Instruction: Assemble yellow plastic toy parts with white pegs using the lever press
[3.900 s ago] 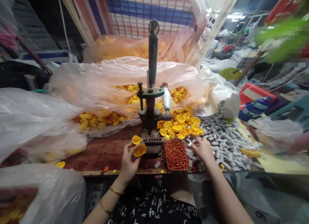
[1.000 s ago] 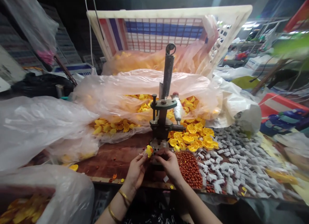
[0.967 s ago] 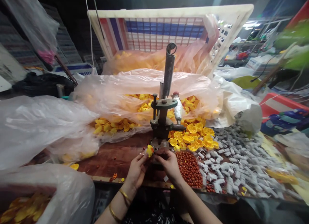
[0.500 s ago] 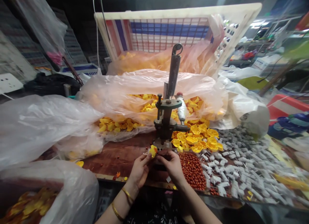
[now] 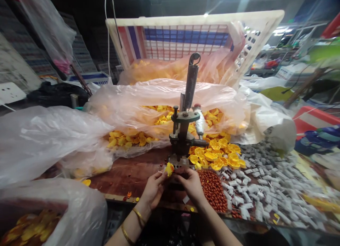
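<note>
Between the fingers of my left hand (image 5: 154,189) is a small yellow plastic piece (image 5: 169,169) with an orange-red patch and a thin pin sticking out to the left. My right hand (image 5: 190,182) is pinched close to the right side of that piece; whatever its fingertips hold is hidden or too small to name. Just beyond both hands stands a hand press (image 5: 183,132) with a spring on top and a foil-wrapped lever handle (image 5: 199,124). To the right of my right hand lies a tray of shiny red-brown beads (image 5: 212,189).
Yellow plastic shells (image 5: 216,154) lie piled right of the press. Many grey-white blocks with metal pins (image 5: 260,182) cover the right side. Plastic bags (image 5: 47,132) of yellow pieces crowd the left and back. A white basket (image 5: 195,19) stands tipped behind.
The view has shifted slightly. Both hands stay at the front of the press, with the yellow piece still in the left fingers and turned a little.
</note>
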Tool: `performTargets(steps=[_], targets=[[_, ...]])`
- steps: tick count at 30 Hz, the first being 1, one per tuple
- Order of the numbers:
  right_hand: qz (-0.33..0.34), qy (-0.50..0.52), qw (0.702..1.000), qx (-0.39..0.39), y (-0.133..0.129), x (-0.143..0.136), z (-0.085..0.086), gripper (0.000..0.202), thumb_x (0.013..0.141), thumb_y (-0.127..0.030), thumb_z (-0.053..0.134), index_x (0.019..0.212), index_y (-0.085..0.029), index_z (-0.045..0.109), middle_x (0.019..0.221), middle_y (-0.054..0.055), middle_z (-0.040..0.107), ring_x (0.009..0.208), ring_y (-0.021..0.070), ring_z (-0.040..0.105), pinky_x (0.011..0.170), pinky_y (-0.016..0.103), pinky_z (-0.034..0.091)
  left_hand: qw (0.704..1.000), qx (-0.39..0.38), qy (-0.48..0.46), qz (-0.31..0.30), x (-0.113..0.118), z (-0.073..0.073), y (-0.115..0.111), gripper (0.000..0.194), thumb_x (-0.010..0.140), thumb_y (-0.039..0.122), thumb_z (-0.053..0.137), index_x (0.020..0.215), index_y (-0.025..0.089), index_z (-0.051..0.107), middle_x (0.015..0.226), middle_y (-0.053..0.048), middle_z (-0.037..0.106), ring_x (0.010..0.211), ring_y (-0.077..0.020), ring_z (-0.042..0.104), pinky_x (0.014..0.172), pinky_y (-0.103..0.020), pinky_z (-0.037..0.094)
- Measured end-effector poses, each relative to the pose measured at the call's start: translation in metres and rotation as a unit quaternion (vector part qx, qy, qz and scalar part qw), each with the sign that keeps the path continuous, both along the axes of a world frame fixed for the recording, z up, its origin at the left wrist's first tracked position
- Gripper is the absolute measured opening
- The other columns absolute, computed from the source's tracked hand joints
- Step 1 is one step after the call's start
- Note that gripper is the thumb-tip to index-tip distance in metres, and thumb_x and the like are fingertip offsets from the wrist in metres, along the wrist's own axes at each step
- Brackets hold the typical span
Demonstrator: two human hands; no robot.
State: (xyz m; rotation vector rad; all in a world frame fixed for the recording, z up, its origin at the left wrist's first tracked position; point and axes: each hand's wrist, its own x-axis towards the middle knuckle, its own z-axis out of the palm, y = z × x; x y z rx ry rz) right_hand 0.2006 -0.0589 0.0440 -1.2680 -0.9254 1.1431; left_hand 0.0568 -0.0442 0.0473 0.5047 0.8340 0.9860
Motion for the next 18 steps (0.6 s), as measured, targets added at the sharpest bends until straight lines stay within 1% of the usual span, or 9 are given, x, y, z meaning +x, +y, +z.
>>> performTargets(steps=[2, 6, 10, 13, 16, 18], targets=[[-0.005, -0.008, 1.0, 0.005, -0.001, 0.0, -0.001, 0.012, 0.057, -0.024, 0.073, 0.066, -0.017, 0.069, 0.069, 0.004, 0.071, 0.067, 0.0184, 0.065, 0.067, 0.03, 0.053, 1.0, -0.002, 0.001, 0.001, 0.0, -0.001, 0.0, 0.031, 0.056, 0.028, 0.085, 0.079, 0.01, 0.072, 0.085, -0.008, 0.073, 0.079, -0.0175, 0.066, 0.077, -0.026, 0.051], [0.004, -0.015, 1.0, 0.007, -0.001, -0.001, -0.002, 0.014, 0.057, -0.026, 0.074, 0.068, -0.017, 0.07, 0.07, 0.005, 0.071, 0.067, 0.0186, 0.066, 0.066, 0.029, 0.053, 1.0, 0.002, -0.001, -0.005, 0.003, -0.002, 0.001, 0.03, 0.056, 0.029, 0.084, 0.076, 0.01, 0.072, 0.084, -0.009, 0.073, 0.08, -0.0188, 0.066, 0.08, -0.028, 0.051], [-0.015, -0.031, 0.999, 0.013, -0.002, -0.001, -0.003, 0.012, 0.059, -0.024, 0.072, 0.067, -0.017, 0.069, 0.069, 0.003, 0.071, 0.066, 0.0175, 0.066, 0.065, 0.028, 0.053, 1.0, -0.004, 0.001, 0.008, 0.006, -0.005, 0.002, 0.03, 0.055, 0.028, 0.085, 0.076, 0.011, 0.072, 0.084, -0.008, 0.072, 0.08, -0.0188, 0.066, 0.08, -0.029, 0.051], [-0.021, -0.052, 0.998, 0.022, -0.004, 0.001, -0.007, 0.011, 0.06, -0.025, 0.071, 0.067, -0.017, 0.068, 0.069, 0.003, 0.07, 0.067, 0.0173, 0.065, 0.066, 0.028, 0.052, 1.0, 0.005, 0.013, 0.013, 0.006, -0.006, 0.0, 0.029, 0.055, 0.029, 0.085, 0.074, 0.011, 0.072, 0.084, -0.008, 0.072, 0.082, -0.0193, 0.066, 0.081, -0.029, 0.05], [0.008, -0.073, 0.997, 0.025, -0.002, 0.006, -0.013, 0.013, 0.064, -0.028, 0.069, 0.071, -0.017, 0.068, 0.07, 0.004, 0.07, 0.067, 0.0171, 0.064, 0.065, 0.028, 0.051, 0.999, 0.033, 0.033, -0.015, 0.002, -0.006, 0.001, 0.033, 0.057, 0.031, 0.084, 0.082, 0.012, 0.073, 0.089, -0.01, 0.072, 0.086, -0.0207, 0.065, 0.083, -0.03, 0.048], [0.018, -0.135, 0.99, 0.04, 0.004, 0.008, -0.017, 0.011, 0.069, -0.028, 0.067, 0.072, -0.018, 0.067, 0.071, 0.003, 0.068, 0.067, 0.0166, 0.062, 0.064, 0.028, 0.05, 0.995, 0.058, 0.067, -0.05, 0.0, -0.007, 0.008, 0.039, 0.059, 0.032, 0.082, 0.091, 0.012, 0.073, 0.092, -0.011, 0.072, 0.088, -0.0212, 0.064, 0.085, -0.032, 0.047]])
